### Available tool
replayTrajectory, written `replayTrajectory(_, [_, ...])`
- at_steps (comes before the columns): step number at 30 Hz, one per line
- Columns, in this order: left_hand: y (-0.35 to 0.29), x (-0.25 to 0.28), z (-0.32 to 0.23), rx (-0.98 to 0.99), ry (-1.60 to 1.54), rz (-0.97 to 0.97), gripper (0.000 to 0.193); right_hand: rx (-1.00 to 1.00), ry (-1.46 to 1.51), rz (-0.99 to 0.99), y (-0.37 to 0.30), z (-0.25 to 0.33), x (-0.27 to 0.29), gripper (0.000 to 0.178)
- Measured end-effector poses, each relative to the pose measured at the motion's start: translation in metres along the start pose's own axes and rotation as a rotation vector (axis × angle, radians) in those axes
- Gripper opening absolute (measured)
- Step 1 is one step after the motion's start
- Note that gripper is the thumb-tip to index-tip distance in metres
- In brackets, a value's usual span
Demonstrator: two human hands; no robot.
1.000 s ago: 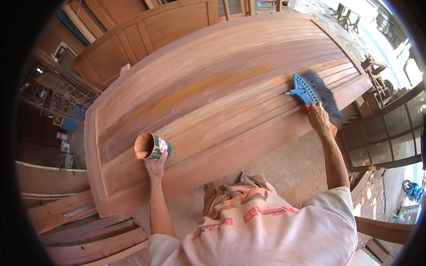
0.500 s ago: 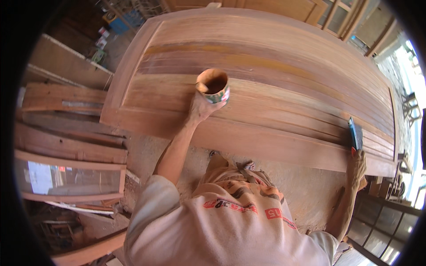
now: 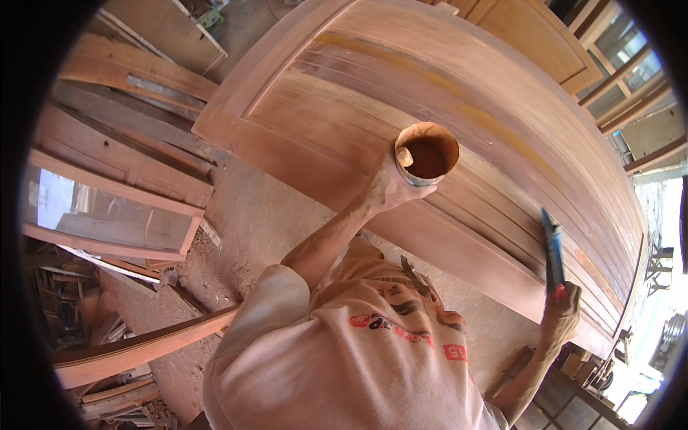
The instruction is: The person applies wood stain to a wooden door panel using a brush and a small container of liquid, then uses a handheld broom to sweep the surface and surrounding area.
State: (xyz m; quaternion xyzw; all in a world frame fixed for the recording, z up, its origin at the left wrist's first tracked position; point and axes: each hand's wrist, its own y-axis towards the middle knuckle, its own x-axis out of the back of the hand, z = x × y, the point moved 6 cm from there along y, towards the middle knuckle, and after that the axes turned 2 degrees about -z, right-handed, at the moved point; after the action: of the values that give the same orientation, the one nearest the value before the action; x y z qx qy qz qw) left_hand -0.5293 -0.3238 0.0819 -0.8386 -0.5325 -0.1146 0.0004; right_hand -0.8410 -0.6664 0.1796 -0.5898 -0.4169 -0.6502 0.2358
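My left hand (image 3: 393,188) grips a round can (image 3: 446,142) whose inside is coated reddish-brown, with dark brown contents at the bottom. One finger hooks over the can's rim. The can is above the near part of a large wooden door (image 3: 315,154) with a grooved panel. Farther right, my right hand (image 3: 562,314) is closed around the red end of a flat, blue-edged tool (image 3: 554,247); its exact kind is unclear. The tool points away from me over the grooves; whether it touches the wood I cannot tell. Yellowish streaks run along the panel.
At the left lie stacked wooden door parts and a framed glass panel (image 3: 107,208). A long wooden rail (image 3: 154,344) juts in at lower left. Another panelled door (image 3: 534,43) stands beyond the work, with wooden frames (image 3: 616,86) beside it. A dusty floor (image 3: 251,193) shows below.
My view has turned, so the door slants more steeply. The can in my left hand now appears farther right. My right hand and its tool appear lower and slightly farther left.
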Motion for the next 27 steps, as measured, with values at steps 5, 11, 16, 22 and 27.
replayTrajectory(5, [-0.040, 0.045, 0.024, 0.059, -0.018, -0.094, 0.088, 0.169, 0.110, 0.161, -0.022, 0.067, -0.051, 0.020])
replayTrajectory(11, [-0.076, 0.081, 0.058, 0.087, -0.061, -0.159, 0.088, 0.128, 0.180, 0.309, -0.037, 0.114, -0.090, 0.018])
replayTrajectory(16, [-0.100, 0.097, 0.087, 0.093, -0.064, -0.230, 0.089, 0.132, 0.196, 0.357, -0.047, 0.126, -0.119, 0.017])
replayTrajectory(22, [-0.119, 0.095, 0.096, 0.135, -0.138, -0.197, 0.082, 0.128, 0.206, 0.380, -0.049, 0.123, -0.129, 0.023])
replayTrajectory(27, [-0.113, 0.081, 0.076, -0.154, -0.057, -0.200, 0.086, -0.020, 0.248, 0.403, -0.049, 0.119, -0.128, 0.030])
